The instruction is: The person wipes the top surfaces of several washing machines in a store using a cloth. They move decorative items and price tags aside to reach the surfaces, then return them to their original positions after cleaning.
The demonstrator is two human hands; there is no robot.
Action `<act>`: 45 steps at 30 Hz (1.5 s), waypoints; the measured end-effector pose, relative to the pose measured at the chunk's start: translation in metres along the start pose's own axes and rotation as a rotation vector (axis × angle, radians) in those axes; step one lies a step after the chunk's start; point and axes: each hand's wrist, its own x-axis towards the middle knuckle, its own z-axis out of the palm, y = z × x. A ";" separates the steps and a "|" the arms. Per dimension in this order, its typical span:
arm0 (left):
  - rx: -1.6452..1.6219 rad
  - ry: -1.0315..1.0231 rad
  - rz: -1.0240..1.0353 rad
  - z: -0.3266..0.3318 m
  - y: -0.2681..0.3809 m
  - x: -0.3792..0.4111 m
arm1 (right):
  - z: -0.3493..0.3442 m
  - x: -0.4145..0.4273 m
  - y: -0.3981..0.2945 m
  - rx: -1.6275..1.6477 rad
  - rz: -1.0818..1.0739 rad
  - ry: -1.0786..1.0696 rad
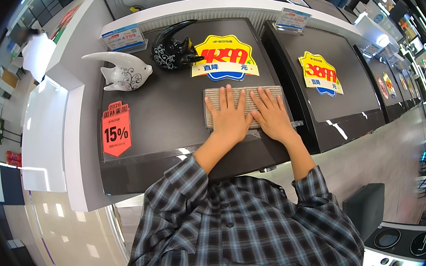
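Note:
Both of my hands rest palm down on a folded, striped beige-brown cloth (210, 99). My left hand (229, 116) covers its left half, fingers spread and pointing away from me. Beside it, my right hand (271, 114) lies on the right half, and the two thumbs meet near the middle. Under the cloth is the dark grey top of an appliance (165, 114), with the cloth near its front right corner. Just beyond my fingertips lies a yellow, red and blue price sign (225, 57).
A white fish figurine (128, 72) and a black one (174, 52) stand at the back left. A red tag (116, 130) lies at the left. Small price stands (124, 39) line the back ledge. Another dark appliance (330, 71) adjoins on the right. Two people are farther off.

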 end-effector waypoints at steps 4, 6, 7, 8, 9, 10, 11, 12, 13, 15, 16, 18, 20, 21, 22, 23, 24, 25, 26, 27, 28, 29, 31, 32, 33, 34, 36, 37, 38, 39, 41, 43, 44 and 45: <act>0.016 0.007 -0.014 0.007 -0.008 0.020 | 0.008 0.020 0.011 -0.026 -0.009 0.020; 0.028 0.011 -0.023 0.008 -0.009 0.024 | 0.010 0.027 0.014 -0.026 -0.021 0.035; 0.035 0.019 -0.023 0.007 -0.010 0.024 | 0.010 0.027 0.014 -0.022 -0.027 0.042; 0.043 0.028 -0.023 0.006 -0.010 0.024 | 0.010 0.028 0.013 -0.019 -0.031 0.051; 0.046 0.035 -0.023 0.005 -0.009 0.023 | 0.009 0.029 0.013 0.005 -0.040 0.073; 0.034 0.050 -0.025 0.004 -0.009 0.023 | 0.008 0.030 0.013 0.028 -0.048 0.095; 0.033 0.045 -0.029 0.002 -0.009 0.022 | 0.007 0.031 0.012 0.051 -0.056 0.118; 0.030 0.042 -0.035 -0.001 -0.009 0.023 | 0.006 0.031 0.013 0.091 -0.063 0.142; 0.027 0.039 -0.040 -0.003 -0.010 0.023 | 0.004 0.031 0.014 0.131 -0.070 0.166; 0.000 0.049 -0.035 -0.005 -0.018 0.024 | 0.002 0.032 0.013 0.189 -0.081 0.203; -0.011 0.053 -0.032 -0.006 -0.021 0.025 | 0.001 0.033 0.012 0.206 -0.084 0.216; -0.038 0.076 -0.040 -0.009 -0.023 0.026 | -0.001 0.034 0.010 0.233 -0.084 0.228; -0.065 0.088 -0.049 -0.013 -0.024 0.026 | -0.001 0.035 0.008 0.250 -0.079 0.226; -0.082 0.090 -0.054 -0.014 -0.023 0.026 | -0.001 0.035 0.007 0.247 -0.076 0.227; -0.098 0.092 -0.059 -0.015 -0.023 0.026 | -0.001 0.035 0.007 0.245 -0.074 0.227; -0.102 0.129 -0.067 -0.013 -0.025 0.026 | -0.001 0.035 0.007 0.242 -0.073 0.227; -0.106 0.168 -0.077 -0.012 -0.028 0.028 | -0.004 0.036 0.004 0.248 -0.066 0.217; -0.109 0.207 -0.089 -0.010 -0.032 0.029 | -0.007 0.038 0.000 0.255 -0.060 0.206; -0.073 0.260 -0.162 -0.010 -0.038 0.032 | -0.008 0.041 -0.003 0.261 -0.056 0.196; -0.044 0.307 -0.222 -0.010 -0.041 0.038 | -0.005 0.046 0.000 0.313 -0.002 0.259; -0.011 0.354 -0.283 -0.011 -0.046 0.044 | 0.000 0.057 0.005 0.367 0.051 0.323; -0.019 0.357 -0.347 -0.011 -0.054 0.049 | 0.005 0.068 0.011 0.421 0.104 0.387; -0.031 0.367 -0.473 -0.010 -0.073 0.058 | 0.013 0.091 0.026 0.451 0.303 0.371; -0.076 0.315 -0.470 -0.010 -0.078 0.058 | 0.019 0.102 0.035 0.488 0.413 0.348; -0.118 0.269 -0.480 -0.013 -0.086 0.057 | 0.017 0.113 0.033 0.527 0.509 0.319; -0.161 0.223 -0.488 -0.014 -0.091 0.057 | 0.015 0.118 0.033 0.641 0.561 0.310; -0.144 0.200 -0.451 -0.010 -0.093 0.055 | 0.010 0.129 0.030 0.871 0.664 0.284; -0.141 0.187 -0.424 -0.006 -0.090 0.055 | 0.017 0.134 0.041 0.946 0.682 0.280; -0.122 0.185 -0.409 -0.003 -0.088 0.057 | 0.025 0.140 0.054 1.021 0.698 0.276; -0.130 0.180 -0.411 -0.002 -0.088 0.056 | 0.034 0.146 0.064 1.101 0.711 0.259; -0.136 0.175 -0.430 -0.002 -0.092 0.052 | 0.007 0.142 0.052 1.233 0.680 0.047; -0.215 0.185 -0.430 -0.006 -0.087 0.056 | 0.003 0.139 0.049 1.312 0.733 0.133; -0.254 0.190 -0.430 -0.009 -0.086 0.058 | 0.000 0.139 0.049 1.309 0.724 0.137; -0.362 0.234 -0.420 -0.009 -0.087 0.057 | 0.000 0.137 0.049 1.308 0.719 0.134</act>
